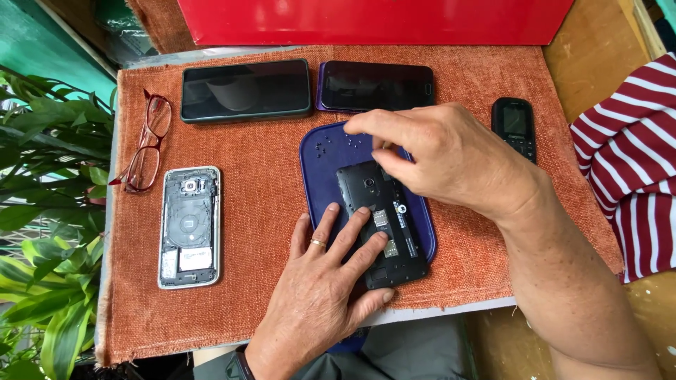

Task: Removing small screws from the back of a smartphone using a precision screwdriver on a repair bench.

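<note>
I am keeping a black phone (384,225) with its back cover off, its insides showing, lying slantwise on a blue tray (320,165) at the frame's centre.

The left hand (320,281) lies flat on an open black phone (380,222) with its back off. The right hand (440,151) pinches something tiny at the phone's top end. The phone sits on a blue tray (320,158) on an orange cloth (267,183). Red glasses (148,141), another open phone (189,226) and three more phones lie nearby.
</note>
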